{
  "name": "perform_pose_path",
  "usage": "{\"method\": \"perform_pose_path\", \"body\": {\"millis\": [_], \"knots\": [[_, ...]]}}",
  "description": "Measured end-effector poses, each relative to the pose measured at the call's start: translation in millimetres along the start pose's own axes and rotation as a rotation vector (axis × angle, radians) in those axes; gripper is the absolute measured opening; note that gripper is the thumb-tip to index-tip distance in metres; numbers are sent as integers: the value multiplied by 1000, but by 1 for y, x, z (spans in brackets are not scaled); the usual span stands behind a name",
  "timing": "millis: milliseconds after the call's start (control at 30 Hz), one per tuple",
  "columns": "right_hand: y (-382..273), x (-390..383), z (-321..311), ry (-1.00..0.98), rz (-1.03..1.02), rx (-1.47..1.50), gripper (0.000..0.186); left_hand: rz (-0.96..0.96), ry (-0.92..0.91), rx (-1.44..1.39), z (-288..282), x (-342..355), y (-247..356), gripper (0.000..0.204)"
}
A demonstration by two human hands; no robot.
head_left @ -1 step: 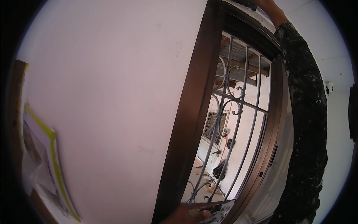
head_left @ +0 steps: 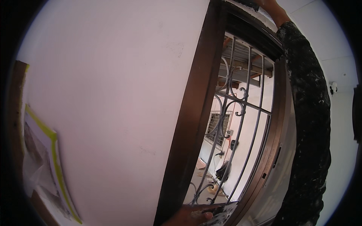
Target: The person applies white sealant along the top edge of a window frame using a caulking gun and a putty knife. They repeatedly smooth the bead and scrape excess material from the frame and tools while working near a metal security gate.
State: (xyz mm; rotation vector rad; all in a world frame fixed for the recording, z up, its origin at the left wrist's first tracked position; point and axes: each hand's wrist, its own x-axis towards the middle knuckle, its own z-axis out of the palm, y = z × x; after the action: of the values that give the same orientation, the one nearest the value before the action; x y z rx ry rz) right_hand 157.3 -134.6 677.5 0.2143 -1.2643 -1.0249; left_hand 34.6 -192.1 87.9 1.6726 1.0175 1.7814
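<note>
My left hand [head_left: 186, 216] is at the lower edge, in front of the window's bottom. Its thumb lies over a flat dark plate [head_left: 223, 213] smeared with white paste, and the fingers below are out of sight. My right arm, in a black sleeve [head_left: 311, 113] spotted with white, reaches up along the right side. At the top edge my right hand [head_left: 268, 5] is partly cut off, above the upper corner of the brown window frame [head_left: 192, 98]. It looks closed; a dark piece and a pale strip show beside it, too little to name.
Dark scrolled metal bars [head_left: 246, 90] fill the window opening. Left of it spreads a pale wall [head_left: 113, 94] with faint scuffs. A yellow-edged sheet under clear plastic [head_left: 39, 158] is at the far left. Beyond the bars are a barred window [head_left: 218, 126] and a black bag [head_left: 222, 171].
</note>
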Motion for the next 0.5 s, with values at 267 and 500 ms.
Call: {"method": "perform_pose_path", "body": {"millis": [267,500], "knots": [[-14,7,9,59,-78,11,23,30,2,15,0,4,-4,50],[-18,6,19,59,-52,-163,21,10,20,117,-3,3,-8,51]]}}
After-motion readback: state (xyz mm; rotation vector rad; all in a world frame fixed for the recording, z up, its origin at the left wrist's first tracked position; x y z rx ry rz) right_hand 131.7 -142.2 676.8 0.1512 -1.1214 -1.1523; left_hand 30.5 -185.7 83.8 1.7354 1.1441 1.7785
